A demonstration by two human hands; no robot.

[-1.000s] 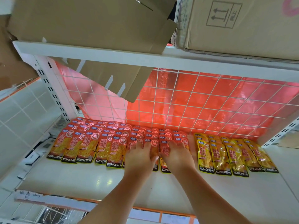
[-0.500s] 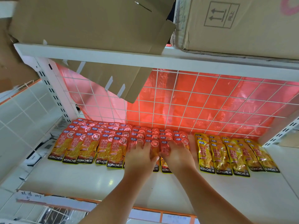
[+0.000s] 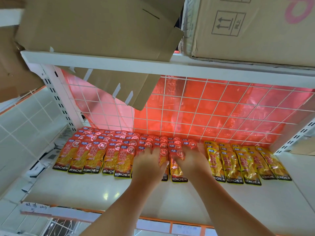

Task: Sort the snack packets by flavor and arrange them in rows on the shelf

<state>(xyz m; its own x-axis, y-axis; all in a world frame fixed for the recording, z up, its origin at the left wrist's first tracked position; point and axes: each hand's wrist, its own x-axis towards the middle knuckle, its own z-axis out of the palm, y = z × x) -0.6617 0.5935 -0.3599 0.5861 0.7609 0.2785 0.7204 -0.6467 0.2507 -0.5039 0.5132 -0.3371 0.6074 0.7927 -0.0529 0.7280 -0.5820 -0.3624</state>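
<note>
Fingers (image 3: 148, 151): spread straight, pressing down, gripping nothing.
Red packets (image 3: 95, 155): directly beneath, long axis toward shelf (image 3: 102, 193) back edge.
Nearer: left hand (image 3: 148, 166), right hand (image 3: 191, 161) alike.

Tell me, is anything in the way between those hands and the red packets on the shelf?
Nothing visible is. The left hand and right hand both lie directly on the red packets mid-shelf. The cardboard flap hangs higher at the back left, clear of them, and the yellow packets sit to the right.
</note>
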